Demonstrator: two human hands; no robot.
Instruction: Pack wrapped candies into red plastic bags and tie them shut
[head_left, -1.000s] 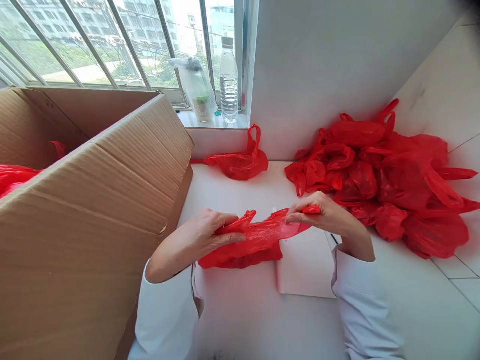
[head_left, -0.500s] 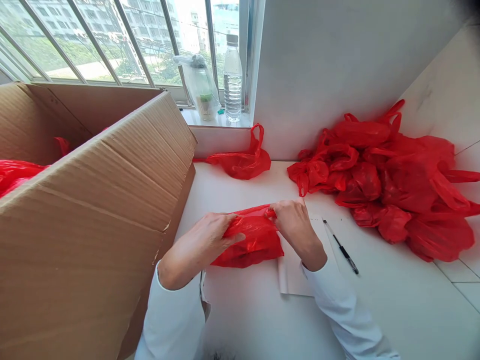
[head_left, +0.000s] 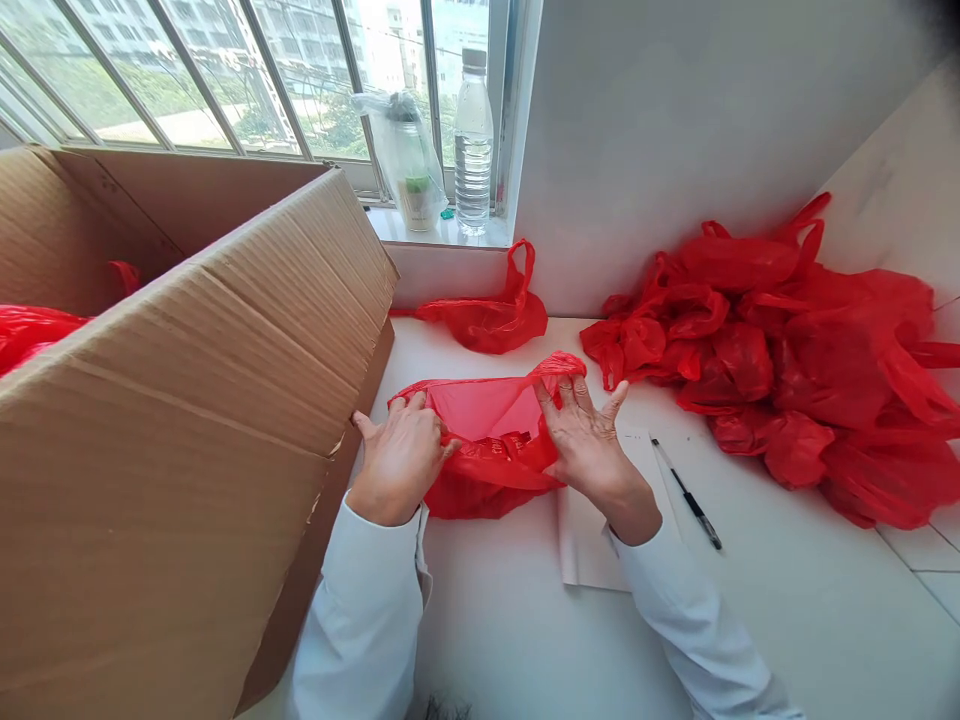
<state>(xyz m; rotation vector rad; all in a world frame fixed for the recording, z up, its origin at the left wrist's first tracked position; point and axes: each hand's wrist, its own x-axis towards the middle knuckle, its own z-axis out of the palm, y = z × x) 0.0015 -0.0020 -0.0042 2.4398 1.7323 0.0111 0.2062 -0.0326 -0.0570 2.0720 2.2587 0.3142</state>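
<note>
A red plastic bag lies on the white table in front of me, its mouth pulled wide. My left hand grips the bag's left edge, close to the cardboard box. At the bag's right edge is my right hand, thumb tucked in the plastic and fingers spread upward. The inside of the bag shows a paler pink-red; what it holds is hidden. Under the bag's right side lies a white sheet of paper.
A large open cardboard box fills the left, with red bags inside. A heap of filled red bags sits at the right, one single bag by the wall. A black pen lies right of the paper. A water bottle stands on the sill.
My hands have pulled the bag's mouth apart; a second ago they stretched it sideways by its ends. My right hand came leftward, uncovering the pen.
</note>
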